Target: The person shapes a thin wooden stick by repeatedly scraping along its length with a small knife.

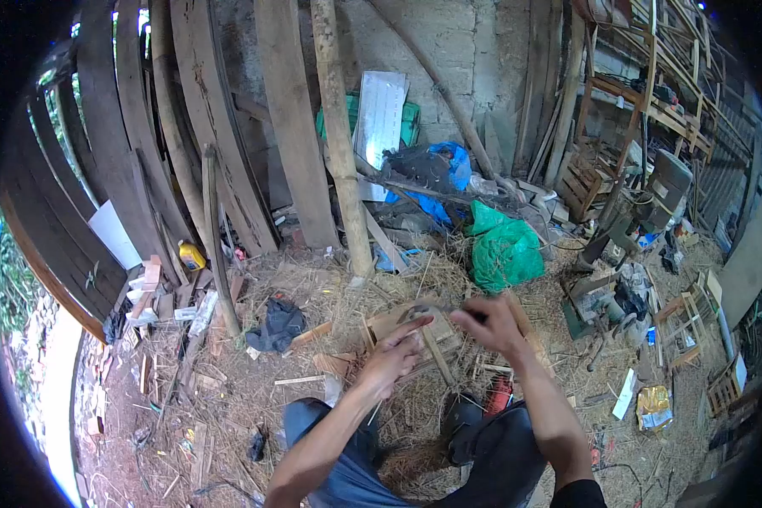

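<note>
My right hand (497, 324) is closed round the dark handle of a curved tool (432, 308). Its grey end reaches left toward my other hand and is blurred, so its exact kind is unclear. The index finger of my left hand (391, 364) points up at the tool's curved end, while its other fingers are curled. Whatever those fingers hold, if anything, I cannot make out. Below and between the hands, a narrow wooden stick (437, 356) slants over pieces of board on the ground.
Straw and wood scraps litter the ground. A red object (499, 394) lies by my right knee. Ahead stand a bamboo post (340, 144), leaning planks (292, 118) and a green sack (504, 254). A dark cloth (277, 326) lies left; a metal machine (665, 190) stands right.
</note>
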`<state>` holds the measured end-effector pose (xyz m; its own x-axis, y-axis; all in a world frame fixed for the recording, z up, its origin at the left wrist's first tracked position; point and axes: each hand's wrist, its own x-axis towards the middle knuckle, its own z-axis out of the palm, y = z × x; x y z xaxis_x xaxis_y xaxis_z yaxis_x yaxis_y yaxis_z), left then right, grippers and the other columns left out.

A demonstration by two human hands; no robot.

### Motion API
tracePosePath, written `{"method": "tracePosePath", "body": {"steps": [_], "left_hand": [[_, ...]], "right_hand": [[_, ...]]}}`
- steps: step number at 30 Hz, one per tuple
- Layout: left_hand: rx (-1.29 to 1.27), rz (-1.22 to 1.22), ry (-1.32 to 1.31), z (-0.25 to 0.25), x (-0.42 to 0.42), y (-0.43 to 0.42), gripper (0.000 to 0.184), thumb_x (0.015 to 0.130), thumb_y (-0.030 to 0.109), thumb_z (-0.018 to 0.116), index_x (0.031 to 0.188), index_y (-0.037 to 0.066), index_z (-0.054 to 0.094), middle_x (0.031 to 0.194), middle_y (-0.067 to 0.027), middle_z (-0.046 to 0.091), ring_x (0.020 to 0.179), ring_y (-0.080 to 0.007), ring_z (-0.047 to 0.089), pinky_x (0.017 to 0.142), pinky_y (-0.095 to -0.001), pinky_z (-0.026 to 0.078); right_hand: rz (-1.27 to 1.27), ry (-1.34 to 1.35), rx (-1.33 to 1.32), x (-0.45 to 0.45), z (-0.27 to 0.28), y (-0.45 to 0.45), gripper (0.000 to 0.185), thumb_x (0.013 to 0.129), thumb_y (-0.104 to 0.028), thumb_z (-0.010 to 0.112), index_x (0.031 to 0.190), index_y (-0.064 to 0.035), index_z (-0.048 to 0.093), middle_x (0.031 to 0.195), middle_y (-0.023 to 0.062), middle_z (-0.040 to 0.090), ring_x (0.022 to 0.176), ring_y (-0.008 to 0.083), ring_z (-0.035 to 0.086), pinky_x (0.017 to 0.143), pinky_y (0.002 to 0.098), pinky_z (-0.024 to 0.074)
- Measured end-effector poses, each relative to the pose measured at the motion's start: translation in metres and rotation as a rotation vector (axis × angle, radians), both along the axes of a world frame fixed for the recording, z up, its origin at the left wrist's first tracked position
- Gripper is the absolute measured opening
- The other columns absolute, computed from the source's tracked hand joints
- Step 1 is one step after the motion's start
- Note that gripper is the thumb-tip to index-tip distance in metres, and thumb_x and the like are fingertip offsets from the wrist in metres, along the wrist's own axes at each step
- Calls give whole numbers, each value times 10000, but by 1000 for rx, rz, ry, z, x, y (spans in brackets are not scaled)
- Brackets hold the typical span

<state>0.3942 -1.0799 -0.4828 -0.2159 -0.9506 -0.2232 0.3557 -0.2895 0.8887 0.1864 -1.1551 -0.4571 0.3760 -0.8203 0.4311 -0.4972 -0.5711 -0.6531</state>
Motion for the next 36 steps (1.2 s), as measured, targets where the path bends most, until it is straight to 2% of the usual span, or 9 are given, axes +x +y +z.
{"method": "tracePosePath", "body": {"steps": [5, 11, 15, 18, 22, 25, 29, 34, 36], "left_hand": [[18, -34, 60, 5, 1, -2, 361, 967, 110, 417, 1321, 153, 471, 682, 84, 357, 489, -9, 262, 424, -160, 217], [64, -74, 117, 6, 4, 5, 371, 966, 109, 416, 1332, 156, 456, 674, 88, 343, 480, -9, 264, 409, -158, 204], [76, -84, 148, 5, 4, 2, 370, 969, 112, 410, 1334, 153, 451, 664, 92, 329, 471, -4, 258, 398, -158, 205], [142, -64, 252, 3, 4, -3, 364, 970, 116, 406, 1328, 159, 460, 671, 91, 348, 467, -2, 254, 397, -154, 211], [108, -151, 258, 7, 8, 2, 369, 973, 112, 397, 1334, 160, 452, 672, 86, 357, 463, -1, 254, 395, -157, 210], [77, -146, 222, 9, 8, 4, 376, 972, 104, 392, 1343, 142, 436, 670, 81, 355, 455, -5, 247, 395, -161, 206], [71, -65, 212, 6, 7, 0, 382, 970, 104, 396, 1350, 120, 421, 671, 77, 346, 461, -11, 246, 398, -163, 204], [62, -62, 209, 9, 9, -7, 390, 971, 105, 389, 1361, 114, 402, 667, 76, 334, 465, -18, 246, 399, -167, 201], [111, -66, 228, 8, 12, -8, 399, 971, 112, 391, 1371, 121, 388, 666, 76, 331, 466, -20, 244, 398, -169, 198]], "right_hand": [[-24, 193, 41, 1, 0, -11, 453, 794, -480, 631, 722, -32, 641, 517, 139, 529, 476, 315, 525, 495, 387, 412], [-320, 14, 38, -32, -15, -39, 494, 823, -486, 599, 736, -1, 628, 529, 167, 513, 468, 295, 458, 494, 371, 374], [-308, 95, 10, -18, 9, -4, 436, 847, -433, 588, 745, -12, 636, 548, 176, 528, 473, 283, 489, 497, 354, 394], [74, 46, -98, 1, 2, 3, 396, 830, -402, 615, 740, -18, 639, 550, 148, 542, 454, 270, 456, 474, 345, 380], [-217, 83, 6, -16, 0, -27, 384, 833, -375, 620, 725, -7, 626, 533, 131, 522, 455, 178, 484, 469, 340, 378], [-208, -10, 36, -23, 3, -18, 406, 831, -393, 619, 709, -6, 622, 523, 121, 518, 457, 165, 482, 467, 335, 374], [59, 75, -114, 3, 0, -1, 427, 812, -435, 627, 688, -26, 633, 507, 112, 531, 442, 236, 483, 463, 347, 385], [-63, 215, 58, -3, 7, -11, 480, 777, -514, 626, 748, -38, 682, 537, 143, 560, 496, 295, 553, 507, 372, 425], [-67, 177, 48, -5, 1, -15, 497, 783, -503, 628, 709, -12, 649, 512, 118, 516, 467, 242, 485, 486, 361, 381]]}}
